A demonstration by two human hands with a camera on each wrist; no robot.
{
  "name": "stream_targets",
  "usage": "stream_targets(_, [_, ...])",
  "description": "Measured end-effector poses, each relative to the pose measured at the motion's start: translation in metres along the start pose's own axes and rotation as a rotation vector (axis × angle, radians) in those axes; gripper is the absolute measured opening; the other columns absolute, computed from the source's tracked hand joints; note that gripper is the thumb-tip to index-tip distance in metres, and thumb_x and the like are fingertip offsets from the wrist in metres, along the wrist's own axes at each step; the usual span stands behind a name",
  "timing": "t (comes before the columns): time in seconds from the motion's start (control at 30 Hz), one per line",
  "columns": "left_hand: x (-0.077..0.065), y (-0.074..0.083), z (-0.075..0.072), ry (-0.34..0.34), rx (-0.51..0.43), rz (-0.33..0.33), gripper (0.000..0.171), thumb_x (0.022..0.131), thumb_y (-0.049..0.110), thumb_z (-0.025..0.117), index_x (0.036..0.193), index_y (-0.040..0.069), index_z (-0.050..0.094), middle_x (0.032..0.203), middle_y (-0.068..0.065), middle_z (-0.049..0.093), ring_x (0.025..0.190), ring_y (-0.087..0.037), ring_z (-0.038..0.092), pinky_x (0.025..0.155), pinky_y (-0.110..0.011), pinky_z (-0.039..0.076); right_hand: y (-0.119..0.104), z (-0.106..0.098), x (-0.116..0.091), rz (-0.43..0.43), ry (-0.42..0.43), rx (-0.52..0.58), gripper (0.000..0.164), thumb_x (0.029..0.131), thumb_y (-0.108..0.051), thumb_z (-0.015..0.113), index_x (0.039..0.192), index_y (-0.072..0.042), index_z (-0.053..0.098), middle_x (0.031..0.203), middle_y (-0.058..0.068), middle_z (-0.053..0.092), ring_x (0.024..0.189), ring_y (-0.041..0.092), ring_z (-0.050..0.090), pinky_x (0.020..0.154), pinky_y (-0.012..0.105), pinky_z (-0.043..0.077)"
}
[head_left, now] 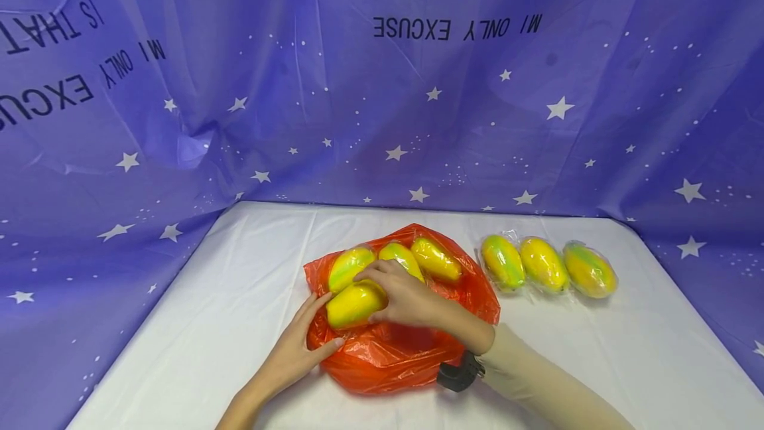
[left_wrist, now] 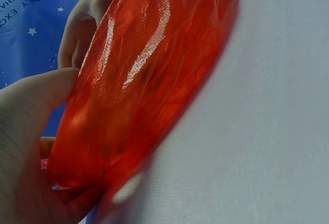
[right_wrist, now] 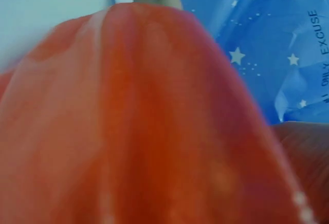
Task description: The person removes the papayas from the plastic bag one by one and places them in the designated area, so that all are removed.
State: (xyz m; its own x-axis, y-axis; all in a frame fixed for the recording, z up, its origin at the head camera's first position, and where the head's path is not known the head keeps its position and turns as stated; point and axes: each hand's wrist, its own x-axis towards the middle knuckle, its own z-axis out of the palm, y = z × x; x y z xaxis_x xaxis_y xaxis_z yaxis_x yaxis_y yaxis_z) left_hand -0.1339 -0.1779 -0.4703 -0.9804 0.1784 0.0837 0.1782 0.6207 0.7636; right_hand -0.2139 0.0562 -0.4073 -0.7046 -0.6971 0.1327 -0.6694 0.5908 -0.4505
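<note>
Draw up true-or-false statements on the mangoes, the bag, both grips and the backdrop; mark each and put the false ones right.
1. Three plastic-wrapped mangoes lie outside the red plastic bag. True.
2. In the head view, those three are left of the bag. False: they are to its right.
3. The right-hand grip is on a yellow mango, while the left-hand grip touches the bag's edge. True.
4. Only one mango shows within the bag's opening. False: four show.
5. The starry purple backdrop carries lettering. True.
</note>
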Motion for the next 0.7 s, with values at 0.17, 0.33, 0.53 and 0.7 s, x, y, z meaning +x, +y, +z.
stream_targets(0.17, [0.0003, -0.0005, 0.0004, 0.002, -0.011, -0.007, 0.079, 0.084, 0.051, 0.069, 0.15, 0.027, 0.033, 0.158, -0.015, 0.019, 0.139, -0.043, 0.026, 0.101, -0.07, 0.025, 0.0016, 0.0075, 0.002, 0.005, -0.039, -0.036, 0.071, 0.071, -0.024, 0.087, 0.134, -0.019, 0.055, 0.134, 0.005, 0.051, 0.125, 0.024, 0.045, 0.102, 0.04, 0.042])
stream_targets(0.33, [0.0006, -0.0006, 0.0006, 0.0, -0.016, -0.01, 0.08, 0.084, 0.051, 0.069, 0.151, 0.027, 0.033, 0.158, -0.015, 0.018, 0.139, -0.042, 0.025, 0.102, -0.07, 0.024, 0.0013, 0.009, 0.0014, 0.006, -0.053, -0.034, 0.073, 0.072, -0.023, 0.087, 0.136, -0.019, 0.053, 0.135, 0.004, 0.051, 0.126, 0.023, 0.045, 0.102, 0.041, 0.042])
stream_targets(0.53, [0.0004, -0.0002, 0.0005, -0.002, -0.016, -0.011, 0.08, 0.084, 0.051, 0.069, 0.151, 0.026, 0.033, 0.158, -0.015, 0.019, 0.139, -0.042, 0.025, 0.102, -0.07, 0.024, 0.0015, 0.0094, 0.0005, -0.004, -0.043, -0.038, 0.071, 0.073, -0.021, 0.085, 0.136, -0.019, 0.053, 0.134, 0.004, 0.052, 0.124, 0.023, 0.047, 0.101, 0.04, 0.043])
stream_targets(0.7, [0.0006, -0.0005, 0.0005, 0.012, -0.022, 0.001, 0.083, 0.084, 0.05, 0.07, 0.152, 0.024, 0.031, 0.158, -0.013, 0.022, 0.14, -0.039, 0.025, 0.104, -0.068, 0.024, 0.002, 0.0107, -0.0005, 0.003, -0.03, -0.046, 0.068, 0.074, -0.022, 0.084, 0.135, -0.019, 0.053, 0.134, 0.004, 0.052, 0.124, 0.022, 0.047, 0.101, 0.04, 0.043])
